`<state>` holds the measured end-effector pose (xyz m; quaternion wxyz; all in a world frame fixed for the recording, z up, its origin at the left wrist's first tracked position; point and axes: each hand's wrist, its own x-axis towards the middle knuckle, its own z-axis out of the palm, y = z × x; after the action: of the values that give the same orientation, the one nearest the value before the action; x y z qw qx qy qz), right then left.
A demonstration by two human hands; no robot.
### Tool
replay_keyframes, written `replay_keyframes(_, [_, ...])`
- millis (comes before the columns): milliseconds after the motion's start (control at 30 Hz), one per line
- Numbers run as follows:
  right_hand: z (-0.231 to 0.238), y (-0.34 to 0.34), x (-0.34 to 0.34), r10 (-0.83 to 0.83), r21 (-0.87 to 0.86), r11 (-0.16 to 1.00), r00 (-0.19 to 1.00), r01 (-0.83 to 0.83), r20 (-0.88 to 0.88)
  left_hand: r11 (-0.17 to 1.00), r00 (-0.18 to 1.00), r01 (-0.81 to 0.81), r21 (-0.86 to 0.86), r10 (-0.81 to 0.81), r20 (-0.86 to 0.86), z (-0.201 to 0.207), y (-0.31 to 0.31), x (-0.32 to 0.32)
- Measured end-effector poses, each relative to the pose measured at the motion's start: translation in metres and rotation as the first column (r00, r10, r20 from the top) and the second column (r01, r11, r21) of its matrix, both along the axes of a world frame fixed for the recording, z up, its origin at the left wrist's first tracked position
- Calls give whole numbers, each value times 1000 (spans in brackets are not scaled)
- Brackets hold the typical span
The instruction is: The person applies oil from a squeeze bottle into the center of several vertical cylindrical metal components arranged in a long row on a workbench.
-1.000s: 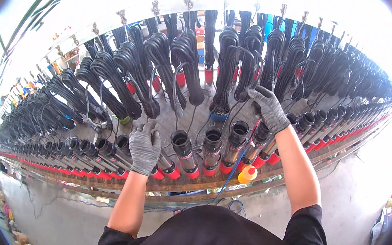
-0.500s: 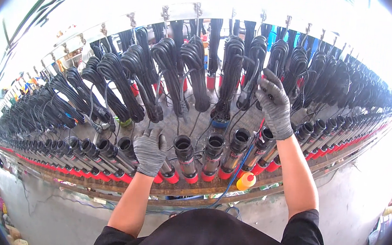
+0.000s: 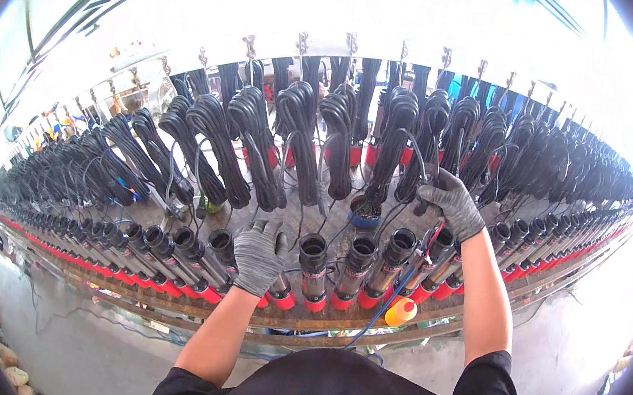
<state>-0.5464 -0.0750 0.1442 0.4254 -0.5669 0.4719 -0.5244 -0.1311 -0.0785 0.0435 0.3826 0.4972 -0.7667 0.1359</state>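
Note:
My left hand (image 3: 259, 257), in a grey knit glove, is curled over the top of a metal cylinder (image 3: 280, 291) with a red base, hiding its rim. My right hand (image 3: 453, 204), gloved alike, is bent with fingertips together beside a hanging coil of black cable (image 3: 397, 138). A thin black cable leads from that coil to its fingers; the exact grip is partly hidden. Between my hands stand several open-topped black-and-silver cylinders (image 3: 360, 266). A blue cord (image 3: 398, 287) with a red end runs up among them, below my right hand.
Coiled black cables (image 3: 219, 142) hang in a long row from a pale rail behind the cylinders. A blue bowl (image 3: 366, 216) of small parts sits on the bench. A yellow bottle (image 3: 400, 312) with a red tip is at the front edge (image 3: 303, 339).
My right hand has come down toward the cylinders, its fingers drawn closer together. My left hand stays over the same cylinder. The whole view has shifted slightly.

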Motion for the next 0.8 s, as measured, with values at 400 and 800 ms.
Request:
replay_keyframes(400, [-43, -14, 2, -253, -327, 927, 951, 186, -178, 1000, 998, -4, 27, 2, 66, 5, 4, -2])
replay_keyframes(800, [2, 40, 52, 2, -68, 998, 982, 11, 187, 924, 942, 335, 186, -329, -62, 33, 17, -47])
